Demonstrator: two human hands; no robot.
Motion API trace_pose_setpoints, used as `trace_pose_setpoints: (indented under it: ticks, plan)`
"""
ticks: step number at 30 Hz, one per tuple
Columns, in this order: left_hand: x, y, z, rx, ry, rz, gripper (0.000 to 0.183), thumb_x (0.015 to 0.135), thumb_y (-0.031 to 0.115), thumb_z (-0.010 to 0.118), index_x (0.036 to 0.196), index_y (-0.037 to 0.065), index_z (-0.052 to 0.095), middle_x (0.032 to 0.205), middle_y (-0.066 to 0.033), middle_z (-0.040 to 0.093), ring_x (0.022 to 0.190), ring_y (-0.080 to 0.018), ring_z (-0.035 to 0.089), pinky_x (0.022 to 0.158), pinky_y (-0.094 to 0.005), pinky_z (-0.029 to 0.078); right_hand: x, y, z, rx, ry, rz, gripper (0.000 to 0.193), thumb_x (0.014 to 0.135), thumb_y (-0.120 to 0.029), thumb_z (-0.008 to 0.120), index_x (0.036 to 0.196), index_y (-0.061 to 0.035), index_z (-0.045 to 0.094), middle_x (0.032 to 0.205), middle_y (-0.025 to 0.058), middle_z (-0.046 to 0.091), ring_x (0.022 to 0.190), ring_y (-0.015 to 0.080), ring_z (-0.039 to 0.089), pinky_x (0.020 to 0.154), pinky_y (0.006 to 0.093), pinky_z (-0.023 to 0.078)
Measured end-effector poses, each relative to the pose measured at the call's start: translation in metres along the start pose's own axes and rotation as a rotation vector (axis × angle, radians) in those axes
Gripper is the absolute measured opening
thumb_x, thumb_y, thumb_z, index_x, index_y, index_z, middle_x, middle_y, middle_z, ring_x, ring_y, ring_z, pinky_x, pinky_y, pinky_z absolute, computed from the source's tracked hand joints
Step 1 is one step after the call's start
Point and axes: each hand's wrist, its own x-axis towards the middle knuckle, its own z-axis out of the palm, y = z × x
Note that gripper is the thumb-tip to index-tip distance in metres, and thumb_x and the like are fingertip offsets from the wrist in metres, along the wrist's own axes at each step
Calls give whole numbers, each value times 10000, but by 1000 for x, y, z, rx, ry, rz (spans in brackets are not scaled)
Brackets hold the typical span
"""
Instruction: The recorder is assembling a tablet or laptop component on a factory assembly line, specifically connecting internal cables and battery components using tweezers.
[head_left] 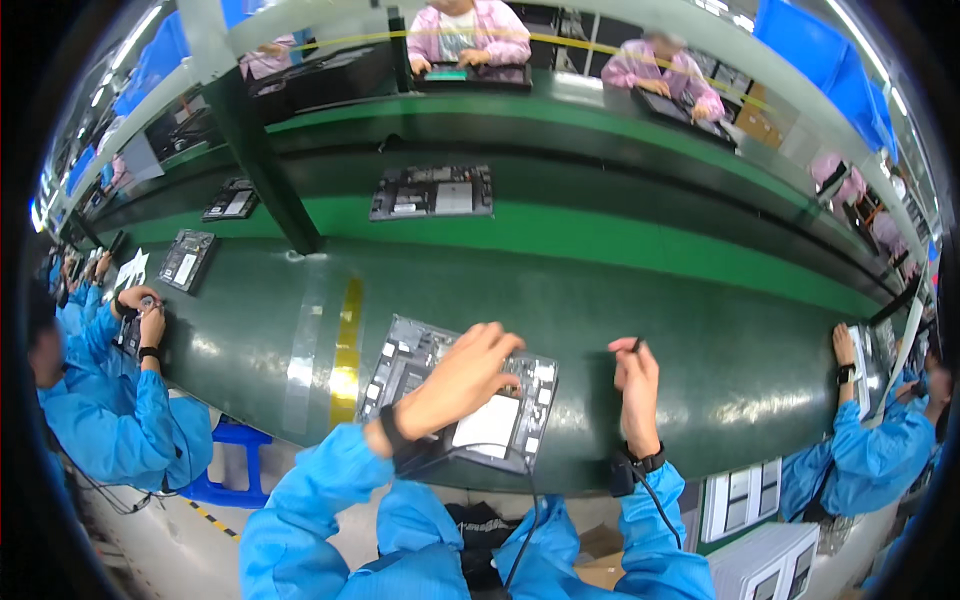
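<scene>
An opened device chassis [400,350], grey with exposed circuit boards and a white rectangular panel [488,428], lies on the green bench before me. My left hand [465,375] is over its middle, palm down, fingers curved and thumb apart, with nothing visible in it; whether the fingertips touch the boards I cannot tell. To the right of the chassis, my right hand [638,395] is raised above the bench. Its thumb and fingers pinch a small dark piece [637,345], too small to name. Both wrists wear black bands, with a cable at the right one.
Yellow tape [347,350] and clear tape [307,350] cross the bench at left. More opened chassis [455,192] lie on the bright green strip beyond. A dark post [262,165] stands far left. Co-workers in blue sit on both sides; others in pink sit opposite.
</scene>
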Motion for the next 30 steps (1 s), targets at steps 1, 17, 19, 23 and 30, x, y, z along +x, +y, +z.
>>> trace_pose_setpoints:
  ticks: [1,17,19,23,30]
  plan:
    - [-9,-3,-13,-57,88,-44,381,829,122,746,1165,27,595,984,-129,562,997,-290,552,890,-376,447,5,-6,-2,-217,-97,131,177,985,-131,522,1062,-29,645,787,-20,563,550,31,386,481,214,289]
    - [-137,-25,-98,-1079,325,-975,615,1070,456,412,1431,-40,459,1452,-124,505,1276,-173,506,1075,-309,399,-28,-39,66,-47,-490,548,364,1057,-259,508,1253,36,591,623,-85,375,499,38,298,459,242,215]
    - [-151,-29,-112,-1083,383,-1039,601,1066,454,427,1400,-42,482,1364,-133,579,1194,-181,581,1012,-307,468,1,-47,84,-126,-626,514,383,1055,-289,509,1250,19,626,700,-60,506,509,31,294,458,229,232]
    - [-206,-60,-109,-1286,801,-1011,511,1066,423,438,1273,-24,574,1124,-107,700,932,-192,701,822,-322,567,124,-55,167,-234,-651,227,324,990,-303,566,1086,-12,671,825,1,643,490,16,328,416,236,205]
    - [-238,-63,-115,-1134,1063,-1002,512,1077,395,416,1306,-38,563,1205,-114,673,1018,-178,672,890,-321,532,349,84,264,-767,-380,-4,527,653,-493,871,613,-26,630,671,128,652,574,232,609,535,406,448]
